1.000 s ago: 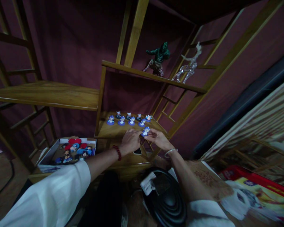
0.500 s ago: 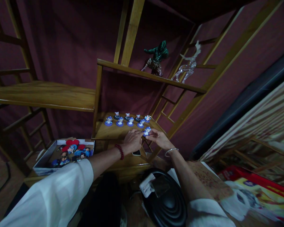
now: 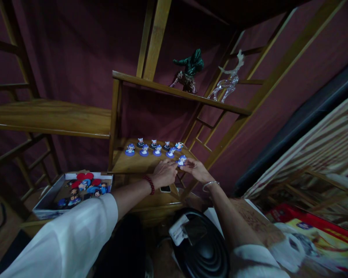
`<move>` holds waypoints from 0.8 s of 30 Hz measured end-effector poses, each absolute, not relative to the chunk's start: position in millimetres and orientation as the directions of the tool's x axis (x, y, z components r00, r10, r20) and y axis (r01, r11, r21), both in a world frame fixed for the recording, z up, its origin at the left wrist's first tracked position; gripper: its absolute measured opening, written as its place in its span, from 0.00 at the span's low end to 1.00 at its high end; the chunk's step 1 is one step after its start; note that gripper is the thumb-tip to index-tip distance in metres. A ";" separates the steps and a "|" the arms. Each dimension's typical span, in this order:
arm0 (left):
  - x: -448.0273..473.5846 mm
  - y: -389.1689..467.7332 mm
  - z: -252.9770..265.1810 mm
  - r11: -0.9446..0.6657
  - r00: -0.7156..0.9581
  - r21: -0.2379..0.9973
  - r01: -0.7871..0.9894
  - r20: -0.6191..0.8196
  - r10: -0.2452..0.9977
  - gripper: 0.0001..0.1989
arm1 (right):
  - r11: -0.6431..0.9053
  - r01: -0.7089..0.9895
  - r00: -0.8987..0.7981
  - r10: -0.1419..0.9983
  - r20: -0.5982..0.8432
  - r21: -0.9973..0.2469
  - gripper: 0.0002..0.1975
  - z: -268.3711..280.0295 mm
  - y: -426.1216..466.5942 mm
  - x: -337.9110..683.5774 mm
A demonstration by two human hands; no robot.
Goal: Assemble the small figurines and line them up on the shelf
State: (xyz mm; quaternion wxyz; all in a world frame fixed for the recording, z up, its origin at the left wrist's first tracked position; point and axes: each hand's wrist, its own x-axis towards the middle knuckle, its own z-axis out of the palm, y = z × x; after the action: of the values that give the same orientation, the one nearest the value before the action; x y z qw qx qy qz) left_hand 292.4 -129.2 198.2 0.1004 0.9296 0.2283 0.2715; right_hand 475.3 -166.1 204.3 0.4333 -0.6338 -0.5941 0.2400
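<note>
A small blue-and-white figurine [image 3: 181, 160] on a round purple base is at the front right of the lower shelf. My right hand [image 3: 196, 170], wearing a silver bangle, pinches it from the right between thumb and fingers. From the left, my left hand [image 3: 165, 173], with a red bead bracelet, has its fingers curled against the base; their tips are partly hidden. Behind, a row of similar purple-based figurines [image 3: 157, 150] stands upright. Farther back is a row of dark-based figurines [image 3: 154, 144], with a paler figurine [image 3: 178, 146] at its right end.
A box [image 3: 48, 197] of jumbled figurines sits at lower left. The shelf above carries a green hooded statue [image 3: 191, 69] and a clear deer ornament [image 3: 229, 83]. A phone [image 3: 165, 189] lies below the shelf. Near my knees is a black ridged round object [image 3: 208, 247].
The view has shifted slightly, moving the shelves left in the picture. Both hands stay at the front figurine, which now sits a little farther right of the row behind.
</note>
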 end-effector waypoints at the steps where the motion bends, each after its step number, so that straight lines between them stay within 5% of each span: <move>1: 294.0 -128.5 198.1 -0.878 0.748 0.307 0.367 0.464 0.475 0.15 | 0.077 0.550 0.187 0.959 0.212 -0.832 0.18 204.5 -165.7 476.8; 24: 336.1 -119.5 190.7 -0.893 0.777 0.197 0.404 0.442 0.449 0.15 | 0.031 0.597 0.279 0.929 0.244 -0.801 0.22 200.2 -143.0 511.4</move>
State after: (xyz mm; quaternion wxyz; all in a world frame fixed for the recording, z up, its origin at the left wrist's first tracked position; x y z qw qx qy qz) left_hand 336.1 -119.5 190.7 0.0454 0.9414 0.2266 0.2458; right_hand 511.4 -143.0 200.2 0.4370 -0.6696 -0.5698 0.1897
